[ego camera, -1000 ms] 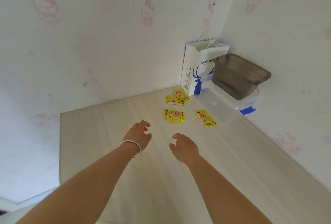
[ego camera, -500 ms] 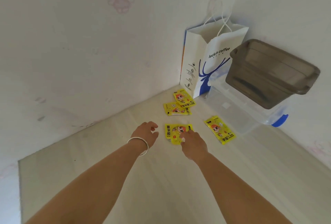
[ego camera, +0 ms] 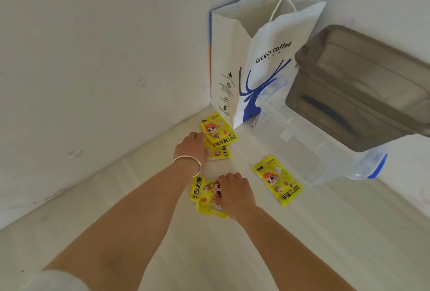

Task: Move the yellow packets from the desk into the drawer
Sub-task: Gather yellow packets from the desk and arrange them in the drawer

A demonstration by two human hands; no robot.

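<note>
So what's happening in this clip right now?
A person is gathering yellow packets off a desk. The right hand grips the nearest packet; the left hand touches the two overlapping packets by the paper bag. A fourth packet lies untouched. No drawer is in view.

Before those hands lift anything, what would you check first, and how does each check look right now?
1. Right hand on the nearest packet: ok, fingers press its crumpled edge.
2. Left hand on the overlapping pair of packets: touching; grip cannot tell.
3. Fourth packet reachable: ok, lies flat and apart, untouched.
4. Paper bag and clear plastic box clear of the hands: ok.
5. Drawer open and ready: cannot tell, not in view.
</note>
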